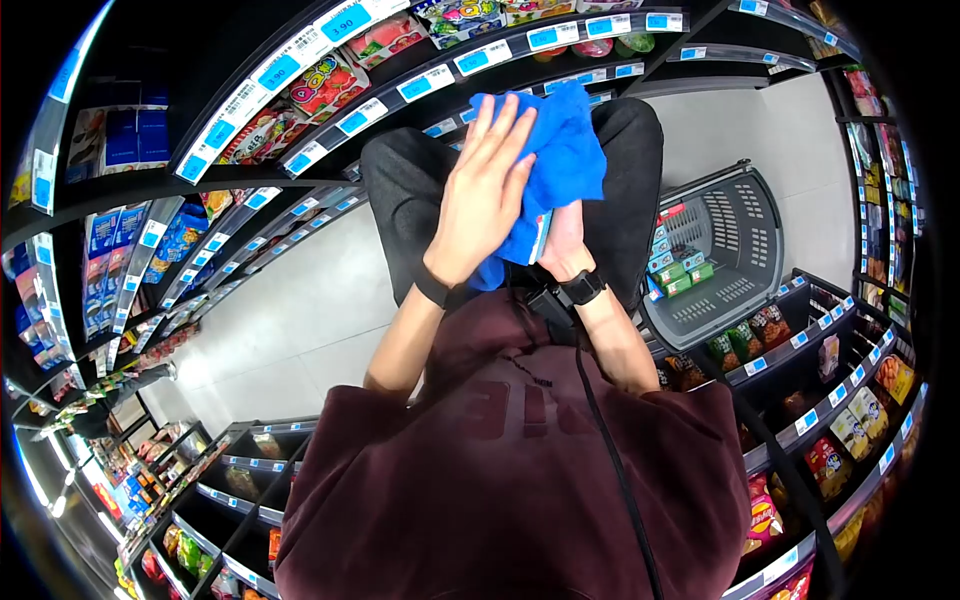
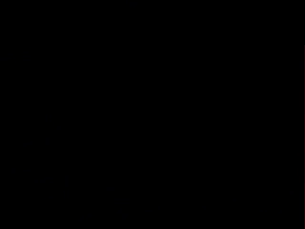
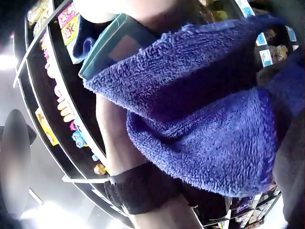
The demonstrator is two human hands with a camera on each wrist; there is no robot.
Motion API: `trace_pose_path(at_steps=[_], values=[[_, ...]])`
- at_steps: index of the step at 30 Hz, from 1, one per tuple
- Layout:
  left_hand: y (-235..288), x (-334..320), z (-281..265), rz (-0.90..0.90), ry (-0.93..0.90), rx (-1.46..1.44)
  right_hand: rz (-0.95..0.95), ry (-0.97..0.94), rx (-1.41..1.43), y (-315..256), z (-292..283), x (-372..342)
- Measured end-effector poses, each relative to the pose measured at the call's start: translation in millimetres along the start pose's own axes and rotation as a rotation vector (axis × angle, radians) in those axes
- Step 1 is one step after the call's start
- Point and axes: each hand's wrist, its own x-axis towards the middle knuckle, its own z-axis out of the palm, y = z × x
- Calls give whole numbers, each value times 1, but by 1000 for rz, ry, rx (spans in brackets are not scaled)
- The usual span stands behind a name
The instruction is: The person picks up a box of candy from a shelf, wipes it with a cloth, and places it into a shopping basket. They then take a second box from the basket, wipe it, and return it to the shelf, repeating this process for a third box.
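In the head view, my left hand (image 1: 482, 195) lies with fingers extended against a blue cloth (image 1: 568, 150). My right hand (image 1: 566, 240) holds a thin, flat teal box (image 1: 542, 236) from the other side, its pale edge showing beside the cloth. From the right wrist, the fuzzy cloth (image 3: 205, 148) hangs in folds and covers much of the teal box (image 3: 107, 50). The forearm below wears a black wristband (image 3: 138, 188). Most of the right hand's fingers are hidden. The left wrist view is black.
A grey basket (image 1: 735, 285) stands on the floor at my right, with several small green boxes (image 1: 690, 277) and teal boxes inside. Shelves of packaged snacks (image 1: 325, 85) with price labels curve in front and to both sides. My bent legs (image 1: 630, 160) flank the cloth.
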Motion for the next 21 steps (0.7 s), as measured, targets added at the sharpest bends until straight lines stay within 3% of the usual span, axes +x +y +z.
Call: trace_pose_path(at_steps=[2,5,7,12,15,18,21], values=[[8,-11,7,82,-48,122,-146,-34,-75,3,-8,-4],[22,-45,20,75,-223,18,21,-306,524,-18,-37,25],[29,-62,25,61,-257,0,-51,-254,236,-26,-26,15],[9,-37,21,56,-105,-7,-196,-12,-244,-9,4,-4],[-8,-4,10,70,1,-2,-41,115,-65,1,-6,3],[-20,8,6,1,21,-73,-71,90,-89,-4,-1,9],[-20,-6,12,-25,-8,-51,-26,72,127,-11,-9,7]])
